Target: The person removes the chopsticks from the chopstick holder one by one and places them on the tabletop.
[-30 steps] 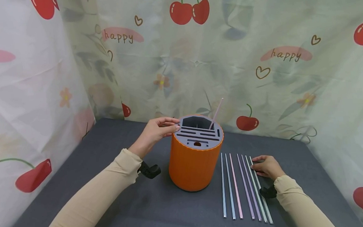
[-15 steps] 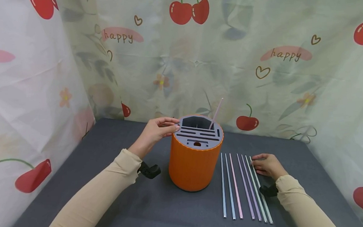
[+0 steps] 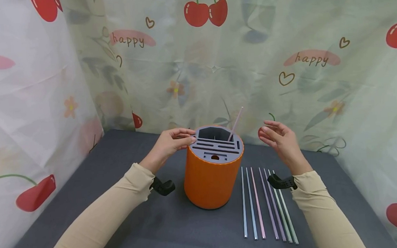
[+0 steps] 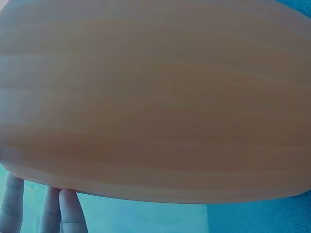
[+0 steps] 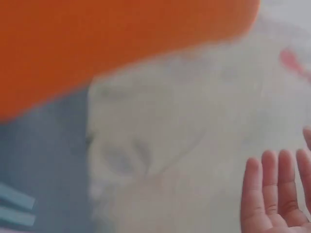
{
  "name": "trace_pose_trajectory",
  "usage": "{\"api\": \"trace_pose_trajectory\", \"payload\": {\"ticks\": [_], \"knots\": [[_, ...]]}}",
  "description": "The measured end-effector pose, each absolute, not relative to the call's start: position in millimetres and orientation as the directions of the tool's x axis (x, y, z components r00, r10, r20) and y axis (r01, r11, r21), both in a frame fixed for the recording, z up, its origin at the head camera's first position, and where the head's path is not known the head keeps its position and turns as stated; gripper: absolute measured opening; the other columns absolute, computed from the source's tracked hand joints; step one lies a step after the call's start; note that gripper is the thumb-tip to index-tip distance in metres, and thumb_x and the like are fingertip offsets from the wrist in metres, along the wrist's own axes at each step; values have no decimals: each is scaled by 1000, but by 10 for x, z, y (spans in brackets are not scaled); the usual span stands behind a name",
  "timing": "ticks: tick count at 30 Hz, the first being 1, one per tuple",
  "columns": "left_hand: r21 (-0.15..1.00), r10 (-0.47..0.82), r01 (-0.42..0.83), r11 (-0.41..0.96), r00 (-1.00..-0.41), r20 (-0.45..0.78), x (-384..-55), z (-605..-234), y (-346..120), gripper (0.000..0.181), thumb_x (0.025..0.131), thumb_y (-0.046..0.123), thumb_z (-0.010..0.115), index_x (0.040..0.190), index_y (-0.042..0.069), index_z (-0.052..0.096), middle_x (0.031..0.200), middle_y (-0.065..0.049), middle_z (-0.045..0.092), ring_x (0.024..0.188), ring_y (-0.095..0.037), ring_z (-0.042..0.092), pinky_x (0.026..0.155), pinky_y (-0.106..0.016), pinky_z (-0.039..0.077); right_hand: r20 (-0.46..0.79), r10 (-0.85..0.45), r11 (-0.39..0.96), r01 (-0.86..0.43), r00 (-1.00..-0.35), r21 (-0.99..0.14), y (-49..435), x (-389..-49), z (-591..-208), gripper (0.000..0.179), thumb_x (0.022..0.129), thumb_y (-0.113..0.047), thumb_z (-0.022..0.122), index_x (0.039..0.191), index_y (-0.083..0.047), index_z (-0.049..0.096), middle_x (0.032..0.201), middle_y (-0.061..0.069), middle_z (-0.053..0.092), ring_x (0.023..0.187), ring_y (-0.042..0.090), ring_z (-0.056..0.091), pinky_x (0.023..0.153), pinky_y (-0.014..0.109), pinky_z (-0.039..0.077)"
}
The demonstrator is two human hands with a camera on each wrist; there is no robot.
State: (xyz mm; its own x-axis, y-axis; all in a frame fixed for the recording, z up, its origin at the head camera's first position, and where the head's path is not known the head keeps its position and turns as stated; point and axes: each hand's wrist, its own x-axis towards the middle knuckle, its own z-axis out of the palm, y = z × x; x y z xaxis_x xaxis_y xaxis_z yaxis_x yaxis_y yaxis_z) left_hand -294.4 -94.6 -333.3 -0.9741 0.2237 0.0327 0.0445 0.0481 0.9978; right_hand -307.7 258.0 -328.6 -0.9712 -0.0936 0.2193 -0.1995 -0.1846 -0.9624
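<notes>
In the head view an orange ribbed utensil holder (image 3: 207, 183) with a grey slotted top (image 3: 214, 146) stands upright on the table. One slim pinkish stick (image 3: 235, 123) leans out of its large rear opening. My left hand (image 3: 168, 143) rests on the left of the rim, and its straight fingers (image 4: 73, 211) touch the holder's side in the left wrist view. My right hand (image 3: 280, 139) is raised to the right of the holder, apart from it, with nothing visible in it; its extended fingers (image 5: 269, 189) show in the right wrist view. Below it lie several slim pastel metallic sticks (image 3: 256, 204).
A dark grey cloth (image 3: 150, 227) covers the table. Patterned curtains (image 3: 194, 62) hang behind and at both sides, close to the table's edges. The sticks lie side by side, right of the holder.
My right hand has lifted from beside the far ends of the sticks and moved up and slightly left. My left hand, the holder and the sticks keep their places.
</notes>
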Motion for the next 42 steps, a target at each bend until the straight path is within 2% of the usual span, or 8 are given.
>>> {"api": "trace_pose_trajectory", "payload": {"ticks": [3, 7, 14, 19, 27, 33, 39, 42], "knots": [[998, 224, 45, 45, -974, 34, -2947, -3334, -947, 36, 75, 29, 77, 107, 15, 68, 109, -7, 62, 100, -22, 58, 91, -40, 46, 292, -107, -285, -252, -950, -925, 2357, -3034, -3141, 32, 88, 0, 59, 119, 0, 54, 101, 8, 57, 93, 18, 63, 85, 31, 49], [998, 223, 45, 44, -974, 35, -2946, -3324, -946, 36, 75, 29, 78, 107, 16, 68, 108, -7, 62, 99, -22, 58, 91, -40, 46, 334, -133, -322, -278, -933, -905, 2123, -2998, -3038, 34, 86, 4, 60, 120, 3, 52, 101, 9, 56, 95, 20, 62, 87, 32, 48], [998, 225, 49, 42, -974, 38, -2945, -3317, -952, 36, 75, 29, 77, 108, 15, 68, 108, -7, 62, 99, -22, 58, 92, -41, 46, 316, -173, -257, -267, -933, -929, 1891, -3001, -3023, 32, 85, 3, 62, 115, -4, 56, 105, 9, 56, 99, 18, 59, 89, 32, 46], [998, 228, 56, 42, -973, 45, -2941, -3319, -950, 35, 76, 28, 77, 107, 15, 68, 107, -7, 62, 99, -22, 58, 90, -38, 47, 300, -165, -205, -265, -940, -942, 1811, -3013, -3065, 30, 84, 3, 64, 111, -7, 59, 106, 9, 57, 95, 17, 60, 87, 30, 48], [998, 224, 56, 34, -973, 46, -2948, -3333, -943, 35, 75, 28, 77, 107, 14, 69, 107, -8, 62, 98, -23, 58, 92, -42, 46, 329, -131, -215, -297, -935, -930, 1760, -3032, -3104, 24, 83, 7, 63, 104, -4, 60, 103, 4, 60, 91, 15, 61, 81, 27, 51], [997, 227, 60, 43, -973, 49, -2936, -3337, -950, 36, 75, 29, 77, 107, 15, 69, 107, -7, 63, 98, -22, 59, 85, -34, 49, 370, -100, -216, -343, -924, -914, 1746, -2998, -3008, 23, 82, 7, 64, 103, -1, 60, 99, 6, 59, 90, 18, 62, 80, 31, 52], [998, 229, 56, 43, -972, 44, -2942, -3338, -946, 35, 76, 29, 77, 107, 15, 69, 108, -7, 63, 98, -22, 59, 88, -37, 48, 512, -57, -330, -468, -857, -820, 1803, -2859, -2625, 26, 80, 13, 63, 103, 0, 61, 96, 10, 58, 82, 18, 62, 77, 31, 53], [997, 227, 58, 46, -973, 46, -2945, -3338, -947, 36, 75, 29, 77, 107, 15, 69, 108, -6, 63, 98, -22, 59, 88, -37, 48, 585, -11, -441, -521, -811, -731, 1871, -2741, -2354, 26, 80, 17, 60, 103, 4, 59, 94, 12, 56, 77, 21, 62, 75, 32, 54]]}}
